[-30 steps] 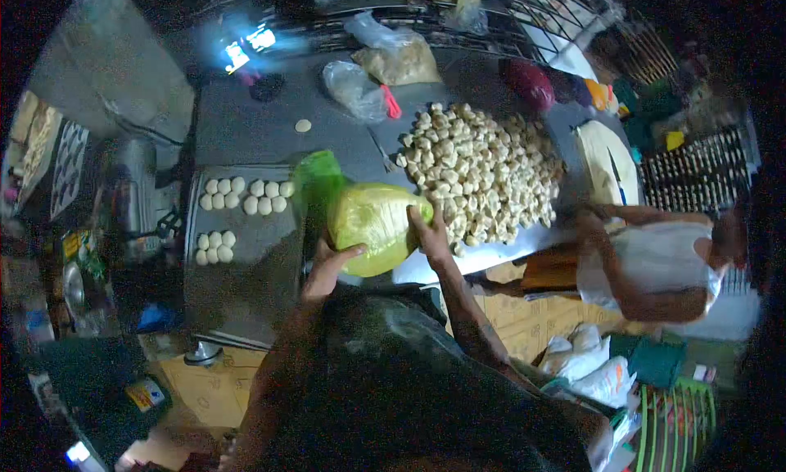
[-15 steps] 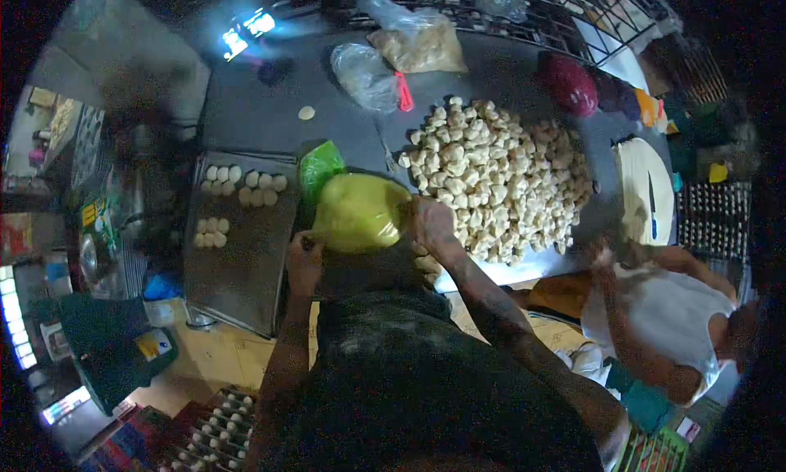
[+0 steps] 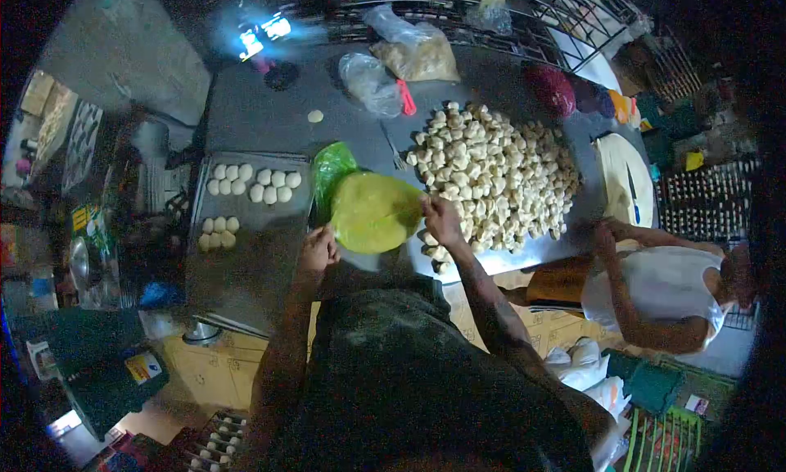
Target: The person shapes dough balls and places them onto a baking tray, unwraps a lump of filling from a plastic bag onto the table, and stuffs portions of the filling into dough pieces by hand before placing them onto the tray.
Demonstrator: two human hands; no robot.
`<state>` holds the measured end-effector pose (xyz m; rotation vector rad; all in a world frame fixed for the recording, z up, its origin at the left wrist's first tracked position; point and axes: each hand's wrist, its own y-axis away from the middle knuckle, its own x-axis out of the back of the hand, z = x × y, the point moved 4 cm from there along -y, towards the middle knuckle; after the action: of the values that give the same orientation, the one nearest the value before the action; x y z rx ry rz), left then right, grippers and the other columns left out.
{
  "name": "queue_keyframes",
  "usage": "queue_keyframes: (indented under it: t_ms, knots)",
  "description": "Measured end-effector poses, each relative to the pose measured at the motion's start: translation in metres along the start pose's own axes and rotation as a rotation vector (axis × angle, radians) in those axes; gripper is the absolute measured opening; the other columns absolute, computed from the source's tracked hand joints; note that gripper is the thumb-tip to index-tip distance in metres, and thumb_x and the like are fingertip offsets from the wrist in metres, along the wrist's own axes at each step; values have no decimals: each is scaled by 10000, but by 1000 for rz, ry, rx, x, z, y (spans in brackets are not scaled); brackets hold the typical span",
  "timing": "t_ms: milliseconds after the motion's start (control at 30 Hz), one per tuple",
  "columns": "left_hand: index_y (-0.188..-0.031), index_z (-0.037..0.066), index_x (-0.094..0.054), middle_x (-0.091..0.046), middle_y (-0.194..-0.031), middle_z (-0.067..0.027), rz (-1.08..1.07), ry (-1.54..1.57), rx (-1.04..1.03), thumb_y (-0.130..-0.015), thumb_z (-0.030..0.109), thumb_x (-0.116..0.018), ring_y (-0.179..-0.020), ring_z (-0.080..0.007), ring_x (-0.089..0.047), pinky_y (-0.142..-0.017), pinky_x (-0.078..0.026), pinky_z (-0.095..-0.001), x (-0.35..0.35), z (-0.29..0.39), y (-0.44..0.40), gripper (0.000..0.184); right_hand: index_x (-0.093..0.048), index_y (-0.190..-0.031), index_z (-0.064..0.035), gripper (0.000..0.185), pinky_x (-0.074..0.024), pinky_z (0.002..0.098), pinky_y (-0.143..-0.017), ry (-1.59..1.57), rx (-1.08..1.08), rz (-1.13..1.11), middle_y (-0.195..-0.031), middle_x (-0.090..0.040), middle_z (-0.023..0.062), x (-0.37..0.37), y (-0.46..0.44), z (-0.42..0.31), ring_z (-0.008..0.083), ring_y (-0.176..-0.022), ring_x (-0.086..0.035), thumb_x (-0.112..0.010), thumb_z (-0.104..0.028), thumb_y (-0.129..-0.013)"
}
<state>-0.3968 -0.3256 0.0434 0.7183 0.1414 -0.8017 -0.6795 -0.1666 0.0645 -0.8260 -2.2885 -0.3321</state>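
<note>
A clear plastic bag with a yellow mass inside [image 3: 378, 213] is stretched between my hands over the table's front edge. My left hand [image 3: 318, 249] is closed at its lower left edge. Its right edge is pinched by the closed fingers of my right hand [image 3: 444, 220]. Just behind lies a green plastic bag [image 3: 332, 171], partly covered by the yellow one. To the right of my right hand spreads a large heap of pale dough pieces [image 3: 491, 173]. On my left, a dark tray [image 3: 246, 284] carries several round dough balls [image 3: 278, 179].
Plastic bags [image 3: 416, 50] and a red-handled tool [image 3: 407, 97] lie at the back. A flat dough round [image 3: 315, 116] and a metal utensil [image 3: 395, 149] are nearer. At right, a knife [image 3: 633, 195] rests on a pale board [image 3: 610, 169], beside a person in a white top [image 3: 663, 288].
The yellow bag has shifted slightly right and looks flatter and more spread out. My hands have moved right with it. The person at right has changed arm position.
</note>
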Motion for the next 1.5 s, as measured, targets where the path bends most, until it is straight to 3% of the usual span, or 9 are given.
queue_keyframes:
  t_ms: [300,533,700,867,967,1067,1200,1367,1500]
  knots:
    - [-746,136,-481,-424,-633,41,-50,241,-140,-967,340,-624,-555,-95,-395,-512,-321,-275,2,51,-18,332,-671,-880,-28,316,-333,270,-501,-914,-359,-72,-622,-468,-70,19,6,-28,69,-573,-422,-563,-295,-1010]
    - [-760,48,-521,-446,-614,-2,378,-516,-550,-999,325,-576,-555,-138,-449,-557,-398,-315,39,25,-22,370,-584,-766,-65,328,-347,247,-520,-654,-166,-36,-617,-489,-45,28,5,-68,58,-556,-424,-541,-264,-1024]
    - [-719,92,-492,-434,-653,7,551,-300,-620,-998,301,-555,-616,-103,-433,-549,-323,-277,-41,43,-1,354,-599,-814,-42,277,-332,221,-565,-864,-69,140,-716,-514,-41,30,-4,-40,44,-627,-422,-556,-229,-1013]
    - [-908,55,-578,-524,-723,-52,612,-601,-661,-985,348,-563,-684,-173,-508,-649,-412,-349,-56,12,-48,304,-620,-896,-5,267,-400,242,-632,-879,-179,-198,-907,-591,26,15,-17,23,84,-701,-487,-568,-242,-1006]
    - [-1104,22,-590,-602,-816,-126,626,-902,-666,-953,469,-600,-738,-275,-578,-743,-474,-446,-31,-6,-72,471,-615,-1012,8,283,-480,293,-744,-489,49,-152,-1079,-610,94,16,-28,9,156,-860,-583,-568,-271,-1003]
    - [-988,45,-619,-597,-826,-134,480,-1596,-1019,-941,213,-594,-779,-277,-598,-728,-478,-408,-53,0,-41,176,-542,-1035,-1,306,-481,360,-641,-57,220,-214,-913,-608,128,43,-19,-31,224,-706,-564,-568,-304,-1001]
    - [-1073,35,-613,-615,-957,-178,77,-1611,-596,-916,195,-608,-863,-356,-605,-768,-500,-436,-91,54,-7,225,-545,-1269,-40,409,-507,396,-902,-620,95,-480,-1139,-625,224,53,-17,-29,311,-1126,-611,-480,-364,-1027]
    - [-1112,28,-597,-638,-996,-144,-225,-1140,-447,-945,215,-588,-870,-307,-617,-783,-510,-402,-51,13,-20,251,-532,-1298,-35,426,-512,401,-883,-117,39,-667,-1174,-623,240,31,-17,7,357,-1057,-631,-499,-337,-998]
    - [-1091,35,-608,-649,-958,-81,-271,-501,-461,-971,222,-567,-824,-228,-612,-759,-509,-361,-42,6,-29,227,-583,-1212,-25,365,-550,429,-787,268,539,-535,-1090,-641,229,30,-20,-16,335,-893,-653,-652,-142,-873]
